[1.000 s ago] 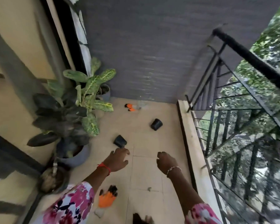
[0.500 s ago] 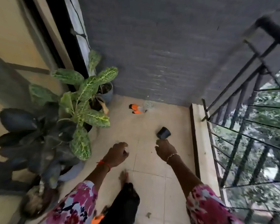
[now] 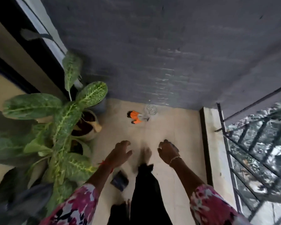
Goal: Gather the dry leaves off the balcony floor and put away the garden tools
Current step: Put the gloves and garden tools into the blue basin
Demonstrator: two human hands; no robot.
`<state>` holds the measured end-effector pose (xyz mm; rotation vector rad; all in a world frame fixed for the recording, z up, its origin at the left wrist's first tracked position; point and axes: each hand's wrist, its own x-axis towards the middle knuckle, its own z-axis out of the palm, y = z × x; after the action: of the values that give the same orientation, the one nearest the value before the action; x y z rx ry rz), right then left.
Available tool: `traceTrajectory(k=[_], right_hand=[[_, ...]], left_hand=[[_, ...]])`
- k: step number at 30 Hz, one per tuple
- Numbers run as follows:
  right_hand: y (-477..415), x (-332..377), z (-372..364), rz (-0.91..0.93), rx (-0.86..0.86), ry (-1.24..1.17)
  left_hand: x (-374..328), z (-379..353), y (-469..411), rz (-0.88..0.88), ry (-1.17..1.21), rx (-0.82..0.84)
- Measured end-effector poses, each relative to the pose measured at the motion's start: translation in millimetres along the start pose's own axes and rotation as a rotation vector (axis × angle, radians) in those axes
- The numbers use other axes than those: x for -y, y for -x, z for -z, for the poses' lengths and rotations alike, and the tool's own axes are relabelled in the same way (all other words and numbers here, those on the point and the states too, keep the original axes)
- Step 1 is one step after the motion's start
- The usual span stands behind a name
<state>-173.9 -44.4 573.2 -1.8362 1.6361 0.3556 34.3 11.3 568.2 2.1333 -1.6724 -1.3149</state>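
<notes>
Beige tiles cover the balcony floor, which runs from the bottom of the frame up to a grey wall filling the upper middle. Both hands hang over the floor at the centre of the frame with nothing in them. The left hand has its fingers spread and loosely curled, a red thread at the wrist. The right hand is also slack, fingers bent downward, with a thin bracelet on the wrist. Floral pink sleeves show at the lower left and lower right. Between the hands a bare foot stands on the tiles below a black trouser leg.

Near the far wall, above the hands and well apart from them, lies an orange-handled garden tool with dark tips, just beside a round metal floor drain. The blur hides what sort of tool it is. A small dark pot lies on its side on the floor under the left forearm, in the lower centre. Potted plants with large mottled green leaves crowd the left side of the frame, beside a dark door frame at the upper left. A metal railing with greenery behind it fills the right edge. Dry leaves on the floor cannot be made out.
</notes>
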Motion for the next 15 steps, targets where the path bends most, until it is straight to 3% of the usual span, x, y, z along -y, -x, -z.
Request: traceTrajectory(k=[6,9,10,15], right_hand=[[-197.6,-5.1,-0.1,0.048,0.122,0.058],[-286.9,-15.5,-21.2,0.033,0.16,0.066],[-363.8,-29.1,-60.3,0.039,0.244,0.117],[-488.8,-46.9,-104.1,0.048,0.281,0.153]], left_hand=[[7.1,5.2,-179.7,0.145,0.174,0.02],[15.7,-7.2,-265.9,0.192,0.274,0.018],[50.5,-39.8,-341.4,0.238,0.285,0.054],[82.1,-59.9,-468.1,0.367,0.483,-0.034]])
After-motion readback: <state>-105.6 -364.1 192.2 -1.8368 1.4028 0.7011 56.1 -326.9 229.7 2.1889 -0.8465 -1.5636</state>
